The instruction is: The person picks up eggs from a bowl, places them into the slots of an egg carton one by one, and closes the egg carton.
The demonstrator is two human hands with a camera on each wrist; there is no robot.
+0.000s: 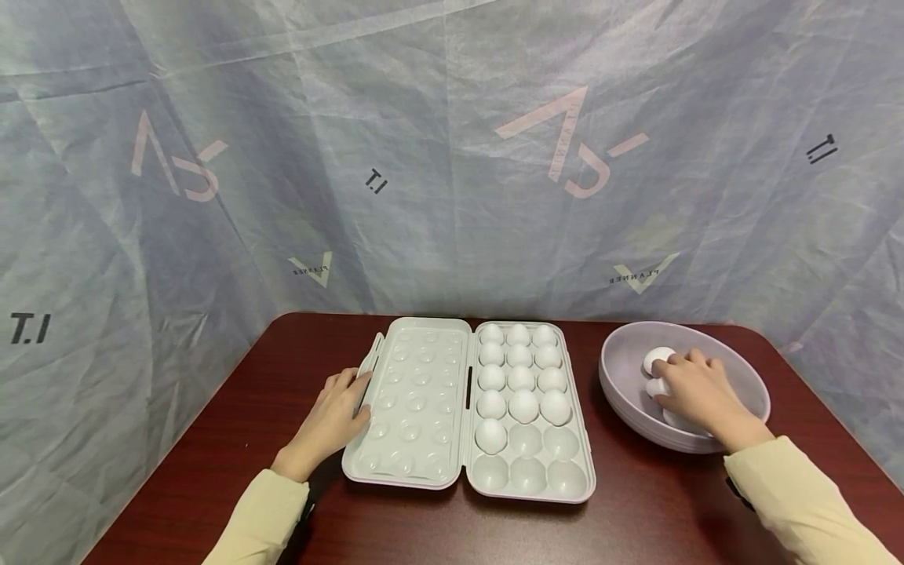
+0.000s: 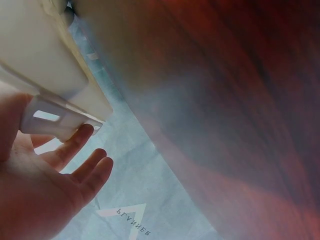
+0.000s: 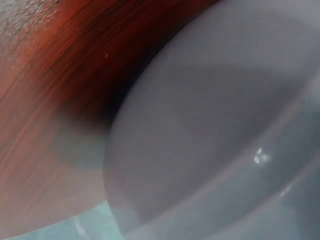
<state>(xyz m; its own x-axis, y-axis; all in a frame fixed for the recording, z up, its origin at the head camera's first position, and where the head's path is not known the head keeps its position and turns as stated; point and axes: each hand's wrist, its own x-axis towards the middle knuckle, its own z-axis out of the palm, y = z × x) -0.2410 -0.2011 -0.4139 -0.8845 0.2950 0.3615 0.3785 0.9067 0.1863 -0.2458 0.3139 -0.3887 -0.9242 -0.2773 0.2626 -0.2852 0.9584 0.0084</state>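
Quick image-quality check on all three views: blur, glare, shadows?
Head: eggs and carton look crisp, light fairly even, faint sheen on the table. Left wrist: pale reflection hazes the soft-looking tabletop, though lettering on the cloth is legible. Right wrist: bowl looks soft and low-contrast, small bright glints on it, dark shadow along its edge.

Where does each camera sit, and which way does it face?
Head: on the head, facing forward and down at egg tray and bowl; left hand, right hand, sleeves show.
Left wrist: on that wrist, facing the tray's flap; left hand shows.
Right wrist: on that wrist, close against the bowl's wall; no hand discernible.
Head and right wrist share the bowl.
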